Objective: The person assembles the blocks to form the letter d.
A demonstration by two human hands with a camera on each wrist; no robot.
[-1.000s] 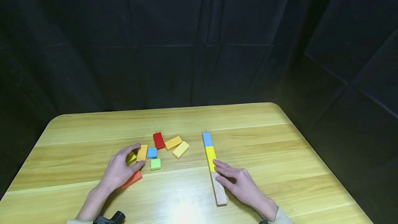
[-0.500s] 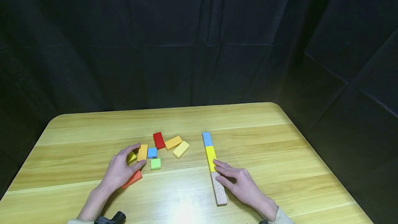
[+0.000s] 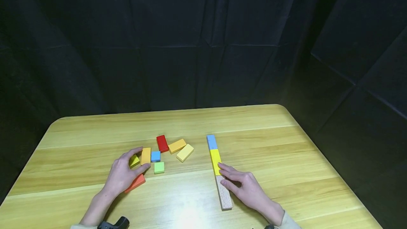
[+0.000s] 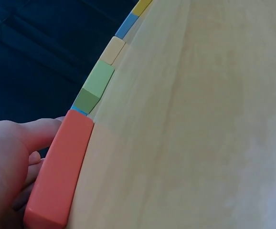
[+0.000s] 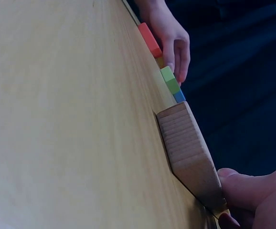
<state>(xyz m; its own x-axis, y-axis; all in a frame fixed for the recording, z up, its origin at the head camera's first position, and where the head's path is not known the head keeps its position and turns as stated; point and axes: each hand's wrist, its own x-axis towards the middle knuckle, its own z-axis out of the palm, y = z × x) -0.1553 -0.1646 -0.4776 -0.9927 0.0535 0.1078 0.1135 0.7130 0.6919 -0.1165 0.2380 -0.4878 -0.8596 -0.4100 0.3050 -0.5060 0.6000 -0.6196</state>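
Note:
In the head view my left hand [image 3: 122,172] has its index fingertip at the far end and its thumb at the near end of an orange block [image 3: 146,155], pinching it on the table. A red-orange block [image 4: 59,171] lies below that thumb, and a dark yellow block [image 3: 134,160] shows between thumb and index finger. With fingers nearly straight, my right hand [image 3: 246,188] rests along the right side of a row: a blue block [image 3: 211,142], a yellow block [image 3: 215,162] and a speckled pale wooden block [image 5: 190,148], end to end. Its thumb touches the wooden block's side.
Right of my left hand lie a small blue block [image 3: 155,156] and a light green block [image 3: 159,168]. Behind them are a red block [image 3: 162,144], another orange block [image 3: 177,146] and a pale yellow block [image 3: 185,153]. A dark curtain [image 3: 190,45] hangs behind the table [image 3: 267,123].
My left thumb has shifted very slightly to the right at the orange block's near end. The right hand and the row of blocks have not moved.

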